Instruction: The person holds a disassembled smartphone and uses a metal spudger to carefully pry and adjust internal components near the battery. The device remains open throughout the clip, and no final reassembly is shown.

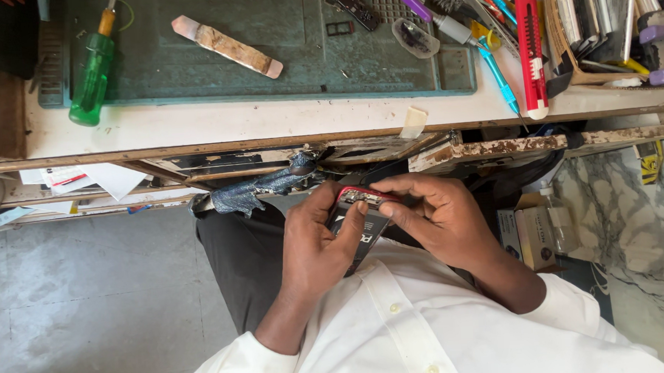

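Red-edged and black, the small phone (360, 221) sits in both hands, held over the lap just below the edge of the surface (268, 122), at about six o'clock from the green mat (264, 39). The left hand (316, 248) wraps it from nine o'clock, thumb laid across the face, fingers curled tight around the body. The right hand (444, 222) comes in from three o'clock, its fingers (397, 206) pressed together and pinching at the top end, where bare metal parts show.

The risk, as I read it: the phone hangs over the lap and floor, not the surface, so any small part worked loose at that open end could drop and vanish; a slip of the pinch could also flick it away.

Its long axis runs roughly from one o'clock down to seven o'clock, the opened end pointing up towards the surface, the other end towards the white shirt (430, 325).

Up on the mat, untouched: a green-handled screwdriver (93, 74) at ten o'clock, a flat pry stick (228, 47) at twelve, a red-and-white utility knife (531, 47) at two.
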`<move>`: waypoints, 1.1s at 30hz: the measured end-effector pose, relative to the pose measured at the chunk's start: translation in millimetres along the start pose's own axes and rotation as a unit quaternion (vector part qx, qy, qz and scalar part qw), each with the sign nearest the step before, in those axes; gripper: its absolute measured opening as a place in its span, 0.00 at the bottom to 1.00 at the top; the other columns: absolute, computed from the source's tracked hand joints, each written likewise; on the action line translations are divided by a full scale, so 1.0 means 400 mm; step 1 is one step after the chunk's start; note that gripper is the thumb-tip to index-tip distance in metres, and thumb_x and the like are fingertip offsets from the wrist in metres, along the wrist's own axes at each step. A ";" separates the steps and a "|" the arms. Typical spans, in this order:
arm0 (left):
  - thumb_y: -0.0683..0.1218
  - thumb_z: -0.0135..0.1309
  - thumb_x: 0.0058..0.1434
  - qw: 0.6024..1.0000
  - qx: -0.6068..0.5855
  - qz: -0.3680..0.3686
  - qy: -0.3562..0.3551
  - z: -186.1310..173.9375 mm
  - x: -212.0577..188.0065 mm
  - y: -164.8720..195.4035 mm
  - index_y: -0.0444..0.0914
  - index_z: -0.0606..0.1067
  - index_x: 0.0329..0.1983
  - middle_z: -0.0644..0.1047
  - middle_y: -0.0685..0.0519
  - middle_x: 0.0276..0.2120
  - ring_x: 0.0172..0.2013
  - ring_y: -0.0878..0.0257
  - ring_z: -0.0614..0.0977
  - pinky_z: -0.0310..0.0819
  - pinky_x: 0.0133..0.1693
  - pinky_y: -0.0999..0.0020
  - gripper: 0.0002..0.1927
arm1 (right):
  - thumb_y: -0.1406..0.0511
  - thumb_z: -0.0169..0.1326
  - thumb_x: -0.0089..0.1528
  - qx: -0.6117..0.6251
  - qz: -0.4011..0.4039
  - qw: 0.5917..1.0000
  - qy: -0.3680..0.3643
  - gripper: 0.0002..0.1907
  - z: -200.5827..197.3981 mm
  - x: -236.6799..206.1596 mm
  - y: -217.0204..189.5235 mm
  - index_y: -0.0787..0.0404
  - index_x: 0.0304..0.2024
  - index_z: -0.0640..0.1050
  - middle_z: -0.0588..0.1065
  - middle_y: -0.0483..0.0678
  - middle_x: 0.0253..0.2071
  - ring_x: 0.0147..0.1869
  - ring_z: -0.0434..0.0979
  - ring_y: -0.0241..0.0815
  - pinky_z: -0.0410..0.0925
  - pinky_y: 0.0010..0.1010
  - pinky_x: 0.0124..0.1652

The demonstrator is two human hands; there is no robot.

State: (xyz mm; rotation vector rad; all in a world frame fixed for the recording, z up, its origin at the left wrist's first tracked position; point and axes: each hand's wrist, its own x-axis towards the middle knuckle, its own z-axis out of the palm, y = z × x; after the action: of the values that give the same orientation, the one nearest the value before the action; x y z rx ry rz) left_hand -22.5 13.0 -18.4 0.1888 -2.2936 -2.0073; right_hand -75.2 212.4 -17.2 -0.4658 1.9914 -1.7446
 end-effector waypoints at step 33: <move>0.44 0.55 0.67 0.938 -0.334 -0.090 0.034 -0.061 -0.004 -0.089 0.29 0.75 0.62 0.83 0.48 0.42 0.39 0.70 0.81 0.77 0.40 0.74 0.22 | 0.70 0.54 0.64 0.185 -0.012 0.975 0.120 0.32 -0.046 0.007 0.046 0.65 0.71 0.63 0.74 0.52 0.56 0.54 0.79 0.39 0.78 0.35 0.45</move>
State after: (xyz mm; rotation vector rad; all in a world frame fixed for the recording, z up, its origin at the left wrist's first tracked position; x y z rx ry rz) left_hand -15.9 -15.1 -50.4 0.4107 -1.4738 -2.6792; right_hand -86.6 229.1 -33.8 -0.1599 1.7522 -2.2123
